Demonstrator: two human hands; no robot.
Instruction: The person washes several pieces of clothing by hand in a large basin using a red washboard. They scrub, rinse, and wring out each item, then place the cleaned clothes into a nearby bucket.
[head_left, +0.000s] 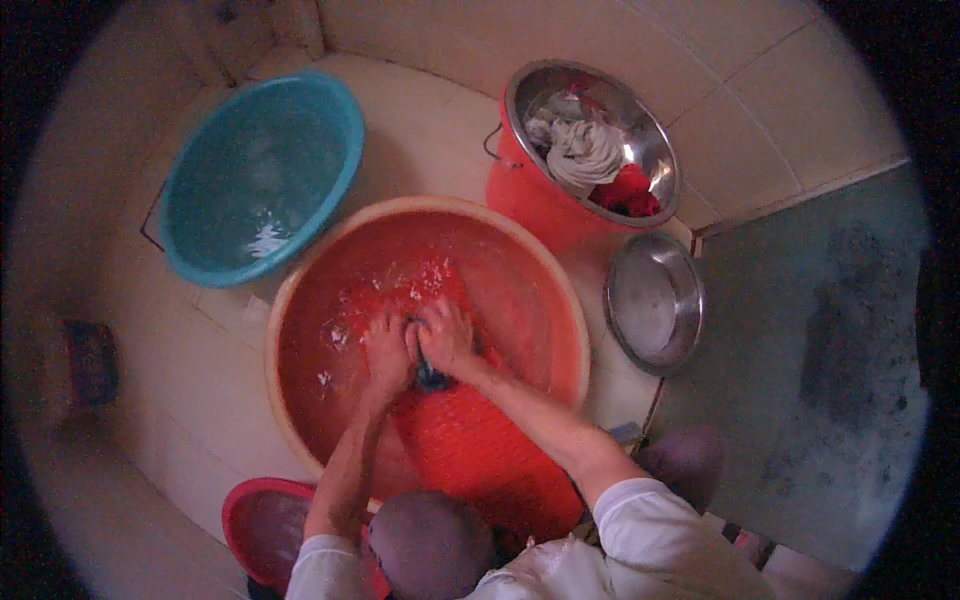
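An orange plastic basin (559, 300) with suds and reddish-looking water stands before me. A red ridged washboard (480, 435) slants down into it from near my knees. My left hand (388, 345) and my right hand (444, 334) are side by side at the board's lower part. Between and under them is a small dark wet cloth (431, 375), pressed and gripped by both. The fingers of both hands are partly hidden in the suds.
A teal bucket (349, 161) of water stands at the upper left. A red bucket (517, 195) bears a metal bowl (645, 135) with wet clothes. At the right is another metal bowl (697, 300); a pink basin (236, 510) lies lower left, near my knee.
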